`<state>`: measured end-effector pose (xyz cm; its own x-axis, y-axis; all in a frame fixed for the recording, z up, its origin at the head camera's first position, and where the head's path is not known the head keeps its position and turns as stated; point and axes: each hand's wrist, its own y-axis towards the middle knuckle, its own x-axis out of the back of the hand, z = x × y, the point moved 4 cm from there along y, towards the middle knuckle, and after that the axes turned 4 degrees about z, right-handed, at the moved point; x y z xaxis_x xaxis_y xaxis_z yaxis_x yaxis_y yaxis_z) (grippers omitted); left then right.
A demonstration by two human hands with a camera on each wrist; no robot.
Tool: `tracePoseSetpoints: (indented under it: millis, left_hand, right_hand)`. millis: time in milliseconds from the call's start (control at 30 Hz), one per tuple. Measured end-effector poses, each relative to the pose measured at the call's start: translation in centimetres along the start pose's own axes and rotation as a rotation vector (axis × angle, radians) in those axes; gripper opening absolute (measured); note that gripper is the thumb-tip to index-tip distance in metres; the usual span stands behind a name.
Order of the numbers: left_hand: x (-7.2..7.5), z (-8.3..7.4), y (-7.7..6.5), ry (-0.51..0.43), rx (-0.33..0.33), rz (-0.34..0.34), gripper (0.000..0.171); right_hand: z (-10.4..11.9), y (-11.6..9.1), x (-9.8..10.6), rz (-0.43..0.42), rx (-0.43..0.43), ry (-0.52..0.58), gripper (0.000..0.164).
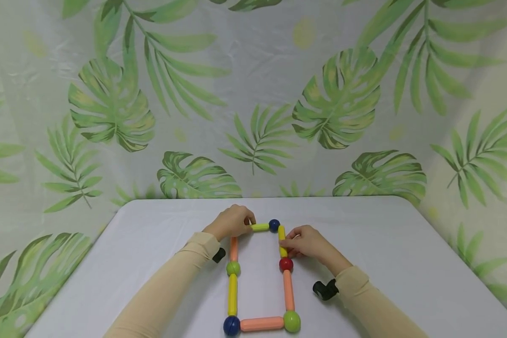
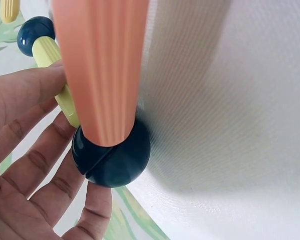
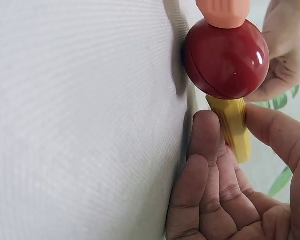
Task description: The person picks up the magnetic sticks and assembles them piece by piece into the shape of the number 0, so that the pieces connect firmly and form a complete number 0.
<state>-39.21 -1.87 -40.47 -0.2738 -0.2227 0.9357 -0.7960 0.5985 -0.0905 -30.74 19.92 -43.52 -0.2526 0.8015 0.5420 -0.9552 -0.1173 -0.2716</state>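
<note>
A frame of ridged rods and balls lies on the table. My left hand (image 1: 233, 220) pinches a light yellow-green rod (image 1: 260, 227) at the far side, between two dark blue balls. The near one of these balls (image 2: 111, 155) joins a salmon rod (image 2: 102, 70) and is hidden in the head view; the other ball (image 1: 274, 225) is at the rod's right end. My right hand (image 1: 307, 244) pinches a yellow rod (image 3: 232, 127) whose near end meets a red ball (image 3: 227, 60). In the left wrist view, this rod's far end stands apart from the blue ball.
Down the left side run a green ball (image 1: 233, 268), a yellow rod (image 1: 233, 295) and a blue ball (image 1: 232, 325). A salmon rod (image 1: 262, 324) and a larger green ball (image 1: 292, 321) form the near side. Another salmon rod (image 1: 288, 290) leads up to the red ball.
</note>
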Motion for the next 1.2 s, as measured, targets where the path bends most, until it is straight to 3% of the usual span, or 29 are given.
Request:
tracePoseSetpoints:
  millis: [467, 900, 1100, 1200]
  left_hand:
    - [-0.1, -0.2, 0.4, -0.013, 0.002, 0.000, 0.013]
    - [-0.4, -0.7, 0.9, 0.004, -0.039, -0.005, 0.014]
    - [0.1, -0.6, -0.2, -0.001, -0.021, -0.048, 0.022]
    - [0.8, -0.4, -1.8, -0.008, 0.016, -0.121, 0.024]
  right_hand:
    - [-0.2, 0.1, -0.1, 0.000, -0.010, 0.008, 0.027]
    - [-0.4, 0.3, 0.0, -0.001, -0.005, -0.001, 0.029]
    - [-0.1, 0.3, -0.1, 0.003, 0.007, -0.045, 0.031]
    - [-0.1, -0.2, 0.1, 0.003, 0.034, -0.085, 0.031]
